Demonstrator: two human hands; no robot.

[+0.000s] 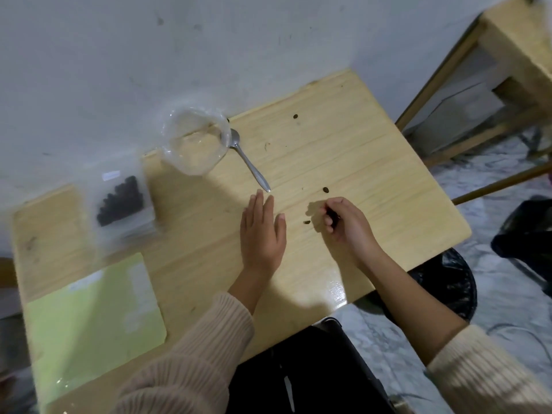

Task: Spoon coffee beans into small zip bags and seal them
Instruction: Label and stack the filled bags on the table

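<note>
The tabletop [343, 162] is pale wood-grain laminate with a glossy sheen. The spoon [248, 159] is shiny metal, the bowl [195, 141] clear plastic. Lower frame, the sleeves [191, 360] are ribbed knit.

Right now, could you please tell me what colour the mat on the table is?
The mat is pale green; head view.

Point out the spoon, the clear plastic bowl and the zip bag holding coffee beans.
spoon [250, 164], head view, middle of its metal handle.
clear plastic bowl [195, 146], head view, bare base inside the rim.
zip bag [141, 223], head view, clear lower right corner.
</note>
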